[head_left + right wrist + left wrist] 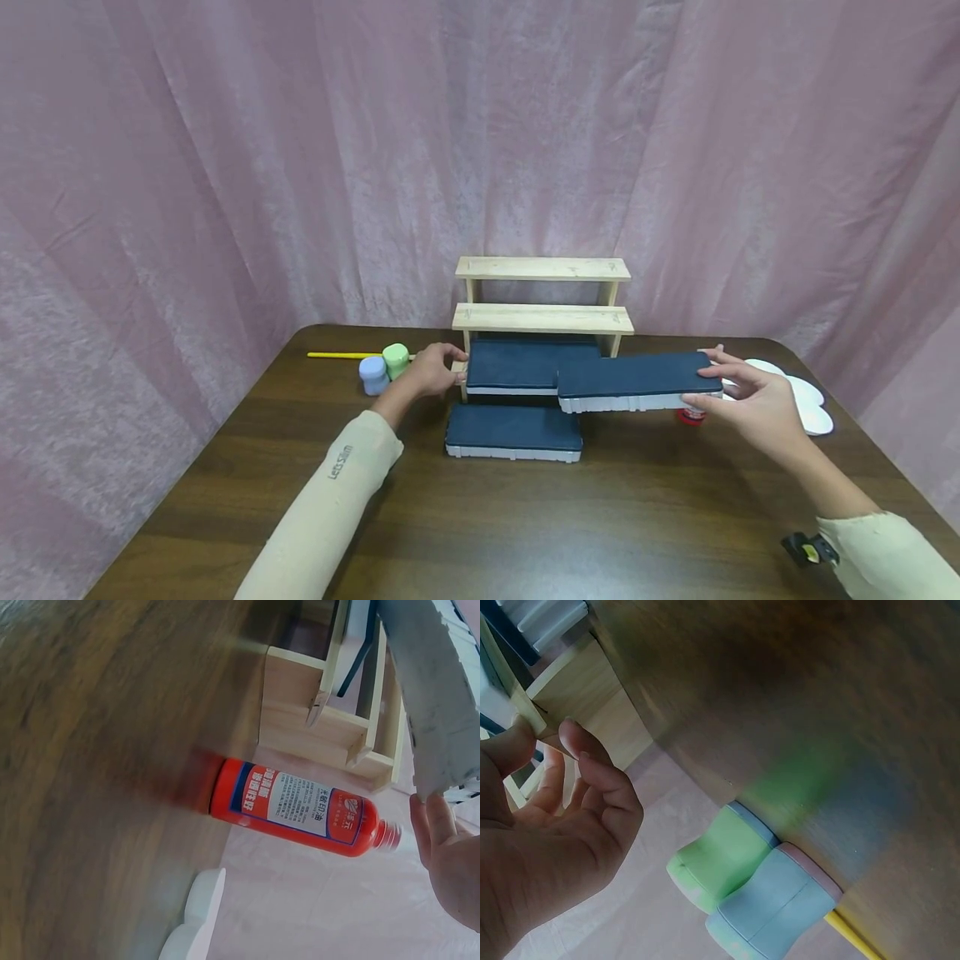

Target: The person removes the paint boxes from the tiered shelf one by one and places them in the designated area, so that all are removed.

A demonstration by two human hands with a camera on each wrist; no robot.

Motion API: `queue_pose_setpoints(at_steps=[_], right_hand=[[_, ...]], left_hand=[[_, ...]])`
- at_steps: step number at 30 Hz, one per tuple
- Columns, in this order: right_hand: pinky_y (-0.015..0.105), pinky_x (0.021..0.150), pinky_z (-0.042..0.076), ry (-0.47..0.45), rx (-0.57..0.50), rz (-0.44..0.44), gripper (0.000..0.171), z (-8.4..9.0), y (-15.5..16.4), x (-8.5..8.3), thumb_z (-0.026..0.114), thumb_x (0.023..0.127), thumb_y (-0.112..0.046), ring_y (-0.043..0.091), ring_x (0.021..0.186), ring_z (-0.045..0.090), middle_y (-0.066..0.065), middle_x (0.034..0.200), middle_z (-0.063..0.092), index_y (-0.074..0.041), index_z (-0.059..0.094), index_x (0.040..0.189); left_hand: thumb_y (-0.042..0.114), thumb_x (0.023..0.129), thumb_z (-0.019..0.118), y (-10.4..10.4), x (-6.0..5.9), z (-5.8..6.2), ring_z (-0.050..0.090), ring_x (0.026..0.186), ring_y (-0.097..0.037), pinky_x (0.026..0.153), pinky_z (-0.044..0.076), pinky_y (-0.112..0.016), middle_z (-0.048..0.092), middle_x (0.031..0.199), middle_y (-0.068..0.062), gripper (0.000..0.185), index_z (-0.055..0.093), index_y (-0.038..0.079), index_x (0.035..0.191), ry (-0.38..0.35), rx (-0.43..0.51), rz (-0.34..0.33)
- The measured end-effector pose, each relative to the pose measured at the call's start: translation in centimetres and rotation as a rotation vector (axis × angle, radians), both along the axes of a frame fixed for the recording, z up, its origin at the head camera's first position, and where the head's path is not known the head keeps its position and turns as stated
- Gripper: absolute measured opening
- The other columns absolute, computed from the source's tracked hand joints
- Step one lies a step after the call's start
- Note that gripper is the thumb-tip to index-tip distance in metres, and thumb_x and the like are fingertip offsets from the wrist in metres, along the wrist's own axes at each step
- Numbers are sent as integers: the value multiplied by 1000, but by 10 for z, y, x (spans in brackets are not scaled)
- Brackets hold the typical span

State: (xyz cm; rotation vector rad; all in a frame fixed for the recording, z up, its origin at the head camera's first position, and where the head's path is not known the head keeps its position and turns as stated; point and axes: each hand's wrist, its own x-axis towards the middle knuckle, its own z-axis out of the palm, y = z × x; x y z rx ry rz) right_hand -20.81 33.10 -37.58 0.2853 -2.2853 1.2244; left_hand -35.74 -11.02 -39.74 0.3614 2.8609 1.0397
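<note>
My right hand (757, 404) grips the right end of a flat white box with a dark blue top (637, 377), thumb in front and fingers at the top and back. The box is raised above the table, its left end in front of a similar box (517, 364) on the lowest step of a stepped wooden shelf (543, 317). A third such box (513, 429) lies on the table before the shelf. With thumb and index finger, my left hand (562, 802) pinches the left end of the shelf's lowest board (526, 712).
Left of the shelf stand a green container (396, 358) and a blue one (373, 375), near a yellow stick (341, 355). A red bottle (300, 806) stands below the raised box. A white scalloped object (806, 392) is at the right. A pink curtain (555, 125) hangs behind.
</note>
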Motion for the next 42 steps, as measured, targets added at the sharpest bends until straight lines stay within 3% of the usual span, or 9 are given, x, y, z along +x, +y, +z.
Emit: queue_pose_setpoints(at_steps=[6, 22, 29, 37, 42], right_hand=[[6, 81, 44, 9, -2, -4, 39, -2, 4, 3, 88, 70, 0, -9, 119, 51, 3, 134, 63, 6, 72, 105], [9, 76, 49, 43, -45, 19, 39, -1, 8, 9, 87, 65, 10, -8, 113, 57, -12, 126, 66, 9, 71, 101], [14, 65, 53, 31, -57, 55, 37, -2, 10, 13, 85, 67, 11, -3, 94, 67, -11, 126, 65, 9, 70, 101], [13, 73, 52, 29, -49, 56, 37, -5, 14, 15, 86, 66, 10, -5, 103, 64, -11, 124, 65, 8, 71, 100], [15, 71, 53, 9, -52, 81, 38, -7, 18, 17, 86, 66, 11, -3, 101, 65, -8, 127, 65, 9, 71, 101]], left_hand=[[15, 90, 74, -1, 0, 0, 56, 115, -33, 98, 45, -46, 64, 125, -14, 32, 67, 7, 120, -2, 5, -5], [17, 90, 74, -2, -2, 0, 55, 115, -31, 98, 44, -46, 63, 127, -14, 32, 67, 8, 120, -11, 0, -4], [17, 90, 74, -3, -1, -1, 54, 118, -31, 101, 43, -47, 63, 127, -13, 32, 68, 9, 120, -9, -1, 5], [17, 90, 74, -2, 1, 0, 54, 117, -30, 100, 43, -46, 64, 128, -12, 33, 67, 8, 121, -19, 12, -1], [16, 90, 74, -2, 1, 0, 54, 119, -29, 99, 44, -45, 64, 128, -12, 33, 67, 8, 121, -18, 15, -4]])
